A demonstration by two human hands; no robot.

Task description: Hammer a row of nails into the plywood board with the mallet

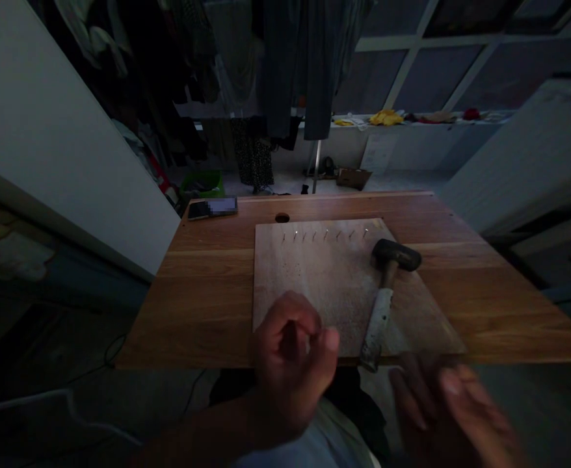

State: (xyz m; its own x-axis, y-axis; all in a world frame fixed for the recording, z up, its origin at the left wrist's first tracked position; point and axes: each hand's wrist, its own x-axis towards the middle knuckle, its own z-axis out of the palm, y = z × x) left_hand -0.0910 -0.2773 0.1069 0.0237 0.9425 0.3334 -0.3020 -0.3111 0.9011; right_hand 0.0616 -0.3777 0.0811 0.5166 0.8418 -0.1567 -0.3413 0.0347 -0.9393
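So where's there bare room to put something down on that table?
The table has free patches left of the board, nearer than the phone, and right of the board and hammer. The board's middle, left of the hammer, is mostly bare. It's crowded along the nails and at the near edge around the hammer, left hand and blurred right hand.

Flat wooden board (315,279) with a row of slender nails (295,235), apparently eight and slightly tilted, standing along its far edge. The dark-headed hammer (380,315) lies on the right side, its worn, pale-covered handle pointing nearward.
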